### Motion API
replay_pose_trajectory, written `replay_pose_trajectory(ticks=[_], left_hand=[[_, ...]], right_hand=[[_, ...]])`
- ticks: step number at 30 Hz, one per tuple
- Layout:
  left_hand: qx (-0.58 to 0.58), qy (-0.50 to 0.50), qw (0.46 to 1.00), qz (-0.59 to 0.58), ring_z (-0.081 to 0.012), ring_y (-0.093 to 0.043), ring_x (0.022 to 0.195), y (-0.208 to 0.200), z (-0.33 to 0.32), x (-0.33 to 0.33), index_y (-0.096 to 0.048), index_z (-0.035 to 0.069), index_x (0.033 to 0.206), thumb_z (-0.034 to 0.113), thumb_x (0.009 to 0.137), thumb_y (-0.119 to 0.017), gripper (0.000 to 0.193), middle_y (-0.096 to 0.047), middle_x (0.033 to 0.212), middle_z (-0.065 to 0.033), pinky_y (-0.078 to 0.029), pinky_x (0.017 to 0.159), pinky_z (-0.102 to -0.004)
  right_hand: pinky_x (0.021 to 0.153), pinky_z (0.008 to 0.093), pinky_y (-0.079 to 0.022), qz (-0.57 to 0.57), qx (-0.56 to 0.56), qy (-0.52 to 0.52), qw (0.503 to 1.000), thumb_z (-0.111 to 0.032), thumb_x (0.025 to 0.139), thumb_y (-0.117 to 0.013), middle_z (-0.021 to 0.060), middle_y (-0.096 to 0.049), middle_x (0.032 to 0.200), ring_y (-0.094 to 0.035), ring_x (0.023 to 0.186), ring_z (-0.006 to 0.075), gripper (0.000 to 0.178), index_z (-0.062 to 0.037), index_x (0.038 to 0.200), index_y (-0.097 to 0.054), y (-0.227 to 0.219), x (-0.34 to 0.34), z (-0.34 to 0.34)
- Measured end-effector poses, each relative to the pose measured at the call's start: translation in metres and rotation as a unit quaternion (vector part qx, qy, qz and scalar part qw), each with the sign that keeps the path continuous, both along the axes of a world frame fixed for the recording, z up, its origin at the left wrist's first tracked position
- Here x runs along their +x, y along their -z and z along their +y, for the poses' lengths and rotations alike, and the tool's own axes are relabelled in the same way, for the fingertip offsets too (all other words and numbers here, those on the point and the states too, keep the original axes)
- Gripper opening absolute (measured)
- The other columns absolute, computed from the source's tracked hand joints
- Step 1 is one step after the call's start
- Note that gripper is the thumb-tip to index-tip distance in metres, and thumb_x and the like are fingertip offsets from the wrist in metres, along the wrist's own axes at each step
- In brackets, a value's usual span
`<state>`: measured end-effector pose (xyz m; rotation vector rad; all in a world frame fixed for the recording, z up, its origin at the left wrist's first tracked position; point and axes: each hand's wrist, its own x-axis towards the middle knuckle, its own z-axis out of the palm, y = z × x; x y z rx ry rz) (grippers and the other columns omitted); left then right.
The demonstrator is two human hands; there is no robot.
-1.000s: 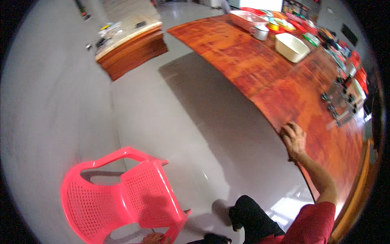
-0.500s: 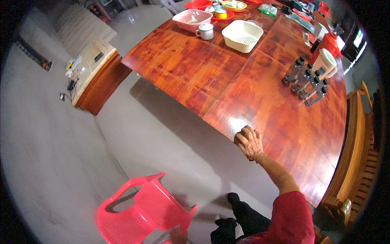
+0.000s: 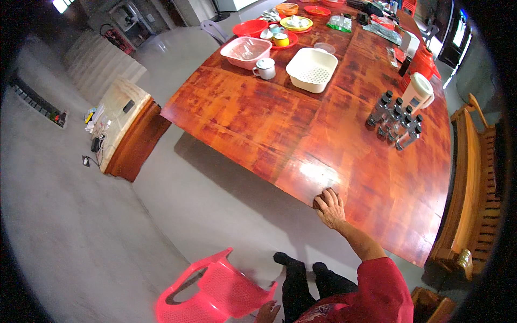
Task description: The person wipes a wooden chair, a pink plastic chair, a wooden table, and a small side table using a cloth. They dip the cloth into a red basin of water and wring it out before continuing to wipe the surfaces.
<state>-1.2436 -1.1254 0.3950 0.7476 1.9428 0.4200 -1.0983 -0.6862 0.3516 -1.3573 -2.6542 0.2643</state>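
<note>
Since a second ago my view is swinging up the desk (image 3: 258, 113) while the pink chair (image 3: 215, 293) is sliding to the lower edge. I am resting my right hand (image 3: 329, 207), fingers (image 3: 322, 198) spread flat, holding nothing, on the desk's near edge. My left hand (image 3: 267, 312) is touching the chair's arm; grip unclear. I judge I am pulling it in; it is tilting, back pointing lower left.

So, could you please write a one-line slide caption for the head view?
Right hand rests flat on the edge of a long red-brown wooden table; left hand touches a pink plastic chair.
</note>
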Motion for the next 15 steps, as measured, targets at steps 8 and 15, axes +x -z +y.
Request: replay_pose_trajectory(ticks=[8,15], left_hand=[[0.008,-0.018,0.998,0.068,-0.0304,-0.06,0.097,-0.016,0.034,-0.122,-0.054,0.005,0.118,0.03,0.087,-0.061,0.04,-0.061,0.109,-0.0154,-0.047,0.083,-0.0415],[0.009,-0.026,0.998,0.056,-0.0297,-0.06,0.097,-0.014,0.087,-0.189,-0.054,0.007,0.118,0.032,0.087,-0.062,0.041,-0.061,0.11,-0.015,-0.047,0.082,-0.042]], right_hand=[[0.106,0.0551,-0.019,0.041,-0.045,0.156,0.986,-0.031,0.082,-0.063,0.0149,-0.028,0.14,-0.019,0.135,0.0362,0.054,-0.0199,0.13,-0.043,0.015,-0.112,0.008],[0.104,0.0512,-0.024,0.041,-0.017,-0.055,0.998,-0.028,0.079,-0.063,0.0142,-0.036,0.134,-0.027,0.131,0.0337,0.047,-0.0182,0.123,-0.049,0.005,-0.197,0.062]])
